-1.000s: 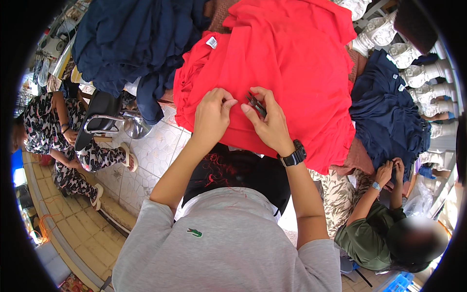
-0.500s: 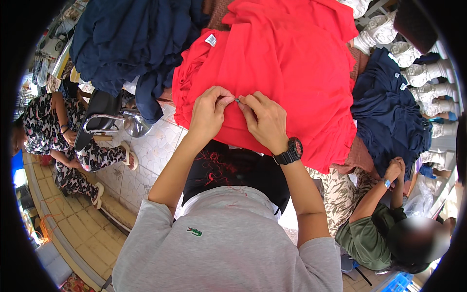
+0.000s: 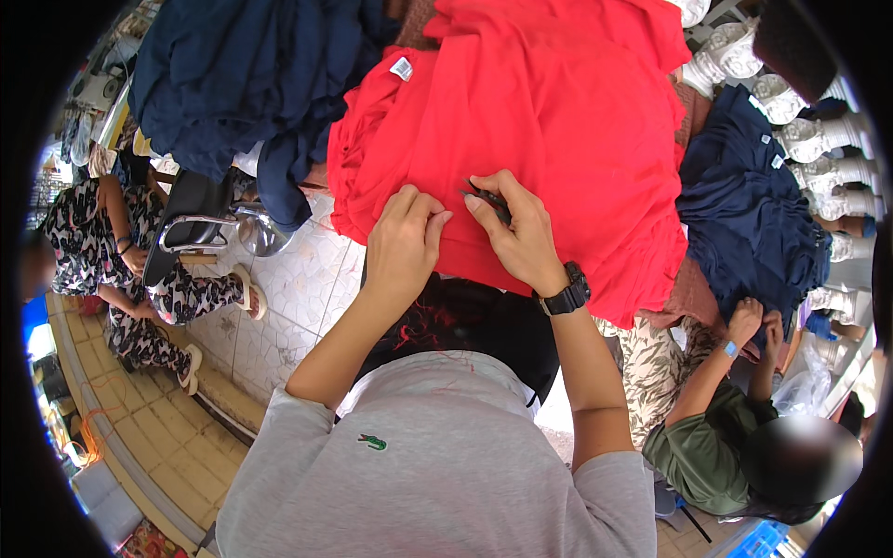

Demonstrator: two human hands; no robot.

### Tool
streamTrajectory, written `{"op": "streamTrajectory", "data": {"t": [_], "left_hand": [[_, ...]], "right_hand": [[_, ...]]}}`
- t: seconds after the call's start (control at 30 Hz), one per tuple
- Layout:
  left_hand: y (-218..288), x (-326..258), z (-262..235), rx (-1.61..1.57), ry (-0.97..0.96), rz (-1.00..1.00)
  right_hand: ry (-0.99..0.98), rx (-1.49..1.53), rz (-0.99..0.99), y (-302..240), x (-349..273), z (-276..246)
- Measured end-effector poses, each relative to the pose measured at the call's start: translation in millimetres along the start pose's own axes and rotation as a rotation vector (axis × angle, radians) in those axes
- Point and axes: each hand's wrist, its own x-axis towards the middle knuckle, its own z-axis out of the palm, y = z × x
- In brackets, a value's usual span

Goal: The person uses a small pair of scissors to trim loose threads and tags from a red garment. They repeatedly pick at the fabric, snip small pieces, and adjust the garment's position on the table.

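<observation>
A heap of red cloth garments (image 3: pixel 577 130) is spread before me, with a small white label (image 3: pixel 402 68) near its far left. In my right hand (image 3: pixel 526 244) are small dark thread snips (image 3: pixel 499 206), their tips pointing left just above the red cloth. My left hand (image 3: pixel 402 244) hovers at the cloth's near edge with thumb and fingers pinched together; whatever is between them, if anything, is too small to make out. A short gap separates the two hands. Loose red threads (image 3: pixel 428 327) lie on my dark lap.
Dark blue garments (image 3: pixel 251 74) are heaped at the far left, and more navy garments (image 3: pixel 744 205) lie at right by white balusters (image 3: pixel 819 139). A co-worker in a green shirt (image 3: pixel 698 446) handles these. Someone in patterned clothes sits near a black chair (image 3: pixel 191 219) at left.
My hands have moved apart from where their fingertips met. The snips now show in my right hand, tips outward. At right, the co-worker's hands have separated.
</observation>
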Motion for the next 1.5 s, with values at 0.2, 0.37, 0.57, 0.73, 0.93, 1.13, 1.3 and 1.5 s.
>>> {"op": "streamTrajectory", "data": {"t": [0.2,0.37,0.57,0.73,0.93,1.13,1.3,1.5], "left_hand": [[-13,11,-5,-0.297,-0.123,-0.148],[-14,16,-7,-0.567,-0.159,-0.297],[-15,17,-6,-0.615,-0.183,-0.294],[-15,17,-7,-0.649,-0.179,-0.290],[-15,16,-6,-0.643,-0.137,-0.276],[10,-10,-86,-0.316,-0.688,0.055],[14,-26,-77,-0.181,-0.320,0.010],[-8,-12,-43,-0.060,0.005,-0.033]], "right_hand": [[-0.013,0.106,0.040,12,1,0],[-0.113,-0.079,-0.042,-4,-1,-7],[-0.017,-0.253,-0.224,-2,0,0],[0.042,-0.258,-0.247,-3,1,5],[0.055,-0.307,-0.285,-2,4,9],[0.289,-0.096,-0.142,-12,-6,-12],[-0.111,-0.205,-0.138,-30,-32,-11],[-0.047,-0.222,-0.161,-11,-31,-3]]}}
